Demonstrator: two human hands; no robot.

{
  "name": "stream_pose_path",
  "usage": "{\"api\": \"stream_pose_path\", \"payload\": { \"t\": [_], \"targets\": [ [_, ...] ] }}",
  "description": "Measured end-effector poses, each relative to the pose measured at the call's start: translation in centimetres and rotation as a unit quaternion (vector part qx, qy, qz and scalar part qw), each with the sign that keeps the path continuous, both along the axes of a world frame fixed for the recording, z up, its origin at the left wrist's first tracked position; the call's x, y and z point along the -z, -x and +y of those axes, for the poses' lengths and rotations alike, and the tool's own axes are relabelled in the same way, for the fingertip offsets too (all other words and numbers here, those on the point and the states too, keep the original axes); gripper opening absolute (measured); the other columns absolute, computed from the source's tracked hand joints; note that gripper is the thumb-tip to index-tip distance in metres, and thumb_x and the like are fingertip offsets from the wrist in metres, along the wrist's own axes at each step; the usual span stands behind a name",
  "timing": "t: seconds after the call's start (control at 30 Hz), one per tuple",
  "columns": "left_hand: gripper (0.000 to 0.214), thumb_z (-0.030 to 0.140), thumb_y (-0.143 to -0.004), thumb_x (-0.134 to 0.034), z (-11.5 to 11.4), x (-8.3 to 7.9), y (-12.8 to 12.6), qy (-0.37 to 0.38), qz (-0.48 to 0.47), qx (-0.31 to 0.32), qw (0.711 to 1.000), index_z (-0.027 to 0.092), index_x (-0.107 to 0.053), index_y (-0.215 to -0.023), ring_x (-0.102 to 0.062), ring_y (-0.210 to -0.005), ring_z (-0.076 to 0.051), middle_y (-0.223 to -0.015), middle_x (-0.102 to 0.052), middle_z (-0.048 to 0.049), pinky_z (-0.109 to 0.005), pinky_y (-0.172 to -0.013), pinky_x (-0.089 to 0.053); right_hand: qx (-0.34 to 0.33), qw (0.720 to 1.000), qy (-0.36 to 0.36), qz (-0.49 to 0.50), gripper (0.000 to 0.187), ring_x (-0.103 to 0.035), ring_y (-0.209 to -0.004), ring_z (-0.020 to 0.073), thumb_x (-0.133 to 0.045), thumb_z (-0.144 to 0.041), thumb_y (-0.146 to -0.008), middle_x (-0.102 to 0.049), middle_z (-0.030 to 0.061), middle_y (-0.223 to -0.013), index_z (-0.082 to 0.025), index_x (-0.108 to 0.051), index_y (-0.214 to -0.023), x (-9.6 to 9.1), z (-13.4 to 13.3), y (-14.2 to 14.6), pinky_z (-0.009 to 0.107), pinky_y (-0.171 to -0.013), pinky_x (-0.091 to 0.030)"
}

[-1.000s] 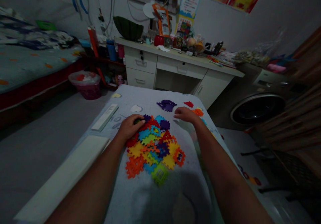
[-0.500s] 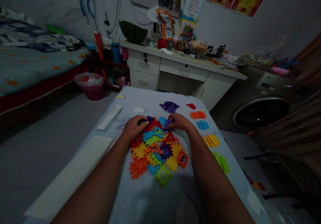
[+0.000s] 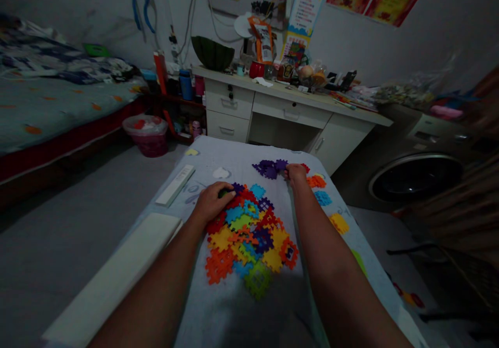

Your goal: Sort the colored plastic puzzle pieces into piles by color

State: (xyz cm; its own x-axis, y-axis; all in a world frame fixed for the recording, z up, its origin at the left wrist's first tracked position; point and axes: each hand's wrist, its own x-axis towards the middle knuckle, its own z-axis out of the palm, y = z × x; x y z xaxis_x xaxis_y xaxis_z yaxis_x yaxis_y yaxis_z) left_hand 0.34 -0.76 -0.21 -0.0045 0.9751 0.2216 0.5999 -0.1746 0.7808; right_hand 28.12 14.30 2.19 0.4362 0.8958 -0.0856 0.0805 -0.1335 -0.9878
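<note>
A heap of colourful interlocking foam tiles (image 3: 249, 233) lies in the middle of a pale cloth-covered table (image 3: 234, 317). My left hand (image 3: 212, 202) rests curled on the heap's far left edge, over a dark green tile. My right hand (image 3: 295, 173) reaches to the far side and touches the small pile of purple tiles (image 3: 268, 168), its fingers closed at the pile's right edge. Sorted piles lie along the right edge: a red pile beside my right hand, an orange pile (image 3: 316, 182), a blue pile (image 3: 323, 198) and a yellow pile (image 3: 340, 223).
A white remote-like bar (image 3: 175, 184) and a long white slab (image 3: 113, 280) lie along the table's left side. Beyond stand a cluttered white desk (image 3: 288, 106), a pink bin (image 3: 147, 135), a bed (image 3: 50, 114) on the left and a washing machine (image 3: 417, 171) on the right.
My right hand left the far edge of the heap and moved away to the purple pile. My left hand stayed on the heap. The camera shifted slightly.
</note>
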Motion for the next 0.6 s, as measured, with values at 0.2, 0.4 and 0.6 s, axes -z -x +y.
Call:
{"api": "stream_pose_path", "payload": {
  "t": [0.2, 0.4, 0.6],
  "targets": [
    [0.036, 0.05, -0.08, -0.058, 0.0, 0.1, 0.1, -0.003, 0.006, 0.003, 1.0, 0.023, -0.069, -0.101, -0.063, -0.108, -0.027, -0.113, -0.071, -0.0061, -0.042, -0.097, -0.047, -0.02, 1.0, 0.009, 0.016, 0.017, -0.047, -0.042, 0.0094, -0.062, -0.016, -0.064, -0.047, -0.0048, -0.047, -0.021, -0.046, -0.061, 1.3, 0.3, 0.5, 0.019, -0.038, -0.039],
    [0.036, 0.05, -0.08, -0.058, 0.1, 0.2, 0.1, -0.006, 0.008, 0.012, 1.0, 0.024, -0.069, -0.101, -0.062, -0.11, -0.027, -0.113, -0.07, -0.0061, -0.043, -0.098, -0.047, -0.102, 0.995, -0.013, 0.016, 0.004, -0.048, -0.048, 0.0075, -0.059, -0.018, -0.063, -0.052, -0.0049, -0.053, -0.017, -0.055, -0.064, 1.1, -1.1, 0.3, 0.018, -0.047, -0.04],
    [0.037, 0.051, -0.079, -0.058, 0.0, 0.2, 0.0, -0.009, -0.013, 0.011, 1.0, 0.023, -0.068, -0.101, -0.063, -0.109, -0.027, -0.113, -0.07, -0.0064, -0.042, -0.099, -0.046, -0.116, 0.993, -0.023, 0.018, 0.015, -0.048, -0.049, 0.009, -0.064, -0.024, -0.064, -0.05, -0.0064, -0.054, -0.018, -0.06, -0.077, 0.3, -4.1, -0.5, 0.021, -0.049, -0.039]
  ]
}}
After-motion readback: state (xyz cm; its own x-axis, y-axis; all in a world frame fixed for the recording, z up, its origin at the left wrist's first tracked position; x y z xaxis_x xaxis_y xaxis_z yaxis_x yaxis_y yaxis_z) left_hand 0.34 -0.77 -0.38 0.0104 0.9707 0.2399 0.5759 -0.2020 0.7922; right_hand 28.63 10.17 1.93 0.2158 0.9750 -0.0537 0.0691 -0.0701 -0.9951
